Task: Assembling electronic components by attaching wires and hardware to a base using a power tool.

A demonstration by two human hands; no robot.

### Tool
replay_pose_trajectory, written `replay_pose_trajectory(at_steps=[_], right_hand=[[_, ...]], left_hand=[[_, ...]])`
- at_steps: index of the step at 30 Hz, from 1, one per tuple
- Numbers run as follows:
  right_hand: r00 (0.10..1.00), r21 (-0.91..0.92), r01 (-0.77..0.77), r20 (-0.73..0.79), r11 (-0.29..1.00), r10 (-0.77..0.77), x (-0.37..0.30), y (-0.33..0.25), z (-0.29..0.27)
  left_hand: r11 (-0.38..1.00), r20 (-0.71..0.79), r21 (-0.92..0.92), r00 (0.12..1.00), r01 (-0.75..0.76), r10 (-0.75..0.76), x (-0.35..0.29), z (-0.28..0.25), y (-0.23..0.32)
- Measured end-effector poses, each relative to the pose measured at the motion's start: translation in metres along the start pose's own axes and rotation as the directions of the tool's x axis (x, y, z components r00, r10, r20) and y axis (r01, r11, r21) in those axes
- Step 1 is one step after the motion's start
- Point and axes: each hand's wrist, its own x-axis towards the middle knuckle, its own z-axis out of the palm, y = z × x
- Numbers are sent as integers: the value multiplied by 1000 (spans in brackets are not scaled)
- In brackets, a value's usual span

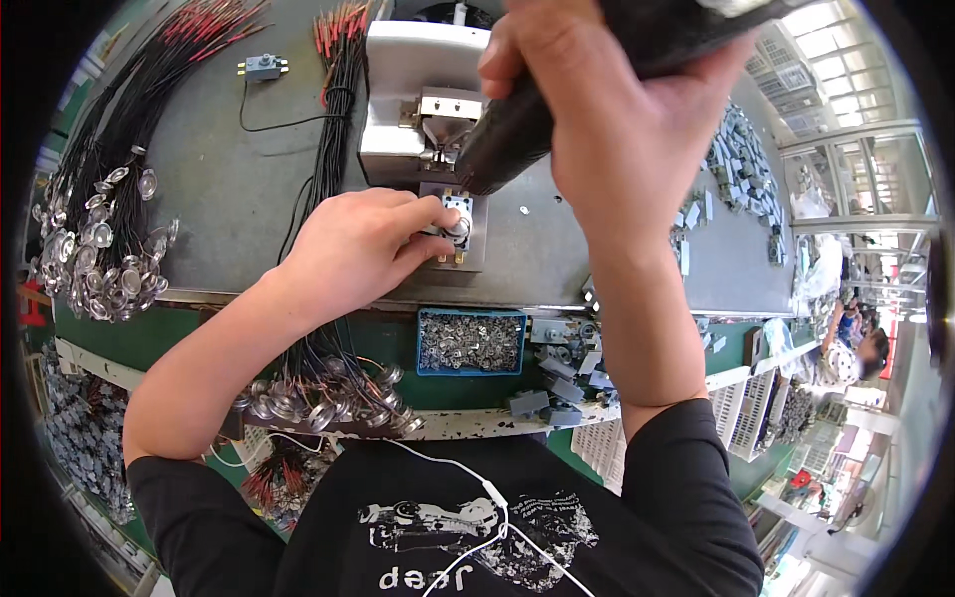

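**While the left hand (363, 239) steadies a part, the right hand (622, 109) holds a tool above it**

Because the small switch part (463, 231) sits on a metal block (478, 224) at the front of the bench (219, 169), the left thumb and fingertips can pinch it from the side, probably to keep it from shifting. That grip is nearly closed, with only the part's width between the digits. The right hand's grip is wrapped around a thick black tool (517, 129), tilted so that its lower end points at the part; whether the two touch cannot be told. The slant seems to leave the left fingers room.

Just behind the block stands a metal machine (398, 85). In front, a blue tray (471, 373) of small metal pieces lies near both hands, presumably for easy picking. Black wires with round metal discs (119, 239) are bunched at the left, likely against tangling, while loose grey housings (741, 164) are heaped at the right, apart from them.
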Motion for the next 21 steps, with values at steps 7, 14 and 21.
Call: replay_pose_trajectory(at_steps=[7, 14, 21], right_hand=[[997, 84, -35, 72, 996, 29, -8, 6, -4], [632, 238, 682, 284, 692, -721, 16, 44, -11], [978, 106, -179, 131, 978, 165, -2, 19, -1]], left_hand=[[1000, 59, 11, 998, 24, -24, 1, -4, 2], [999, 69, 2, 997, 34, -34, 3, -4, 5], [998, -51, 53, 998, -41, 44, 4, -3, 5]])
